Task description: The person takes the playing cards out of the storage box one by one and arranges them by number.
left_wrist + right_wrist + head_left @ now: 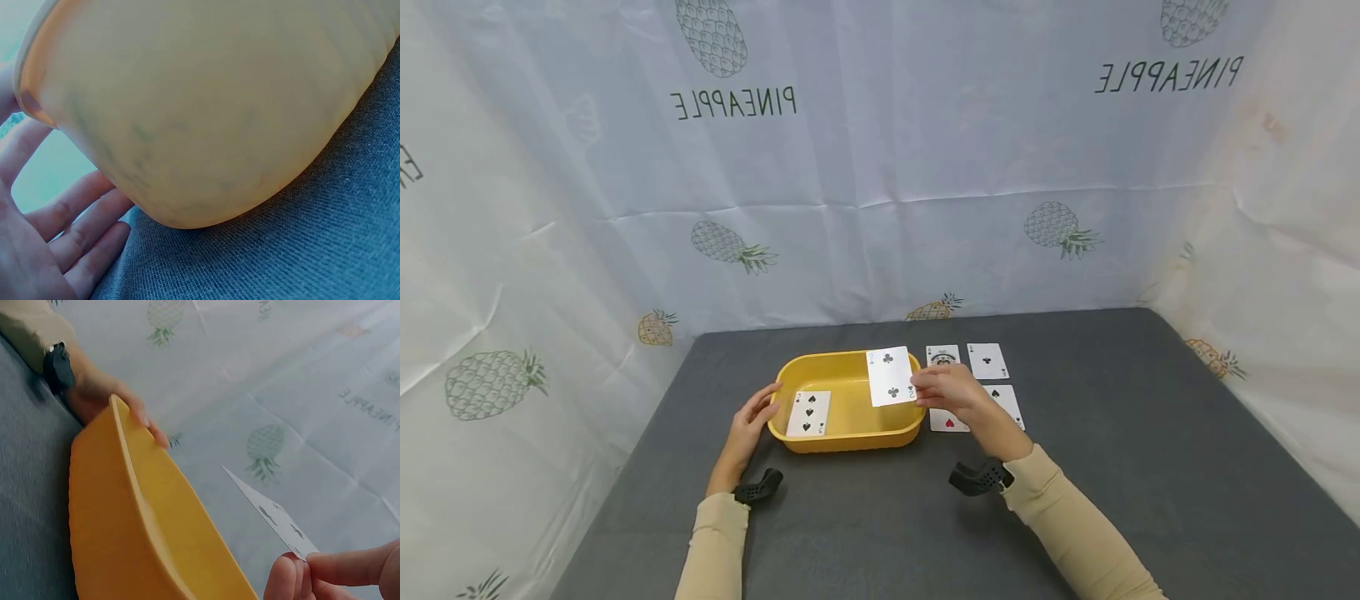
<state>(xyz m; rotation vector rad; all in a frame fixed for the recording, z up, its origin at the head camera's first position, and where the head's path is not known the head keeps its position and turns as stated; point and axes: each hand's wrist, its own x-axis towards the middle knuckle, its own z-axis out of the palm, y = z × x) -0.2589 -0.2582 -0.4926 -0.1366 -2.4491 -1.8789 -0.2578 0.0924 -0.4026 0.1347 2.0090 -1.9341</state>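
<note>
My right hand [951, 390] pinches a two of clubs [891, 375] by its right edge. The card is tilted in the air over the right part of a yellow plastic tray [850, 439]. In the right wrist view, thumb and fingers close on one corner of the card [275, 515]. My left hand [752, 421] holds the tray's left end at the rim, with several fingertips against the outer wall in the left wrist view. A three of spades [808, 413] lies face up inside the tray, at its left end.
Right of the tray, several cards lie face up on the dark grey table [1112, 433]: an ace of clubs [987, 361], a card with a large black emblem [942, 355], a spade card [1005, 402] and a heart card [949, 422]. Behind hangs a pineapple-print curtain [880, 150].
</note>
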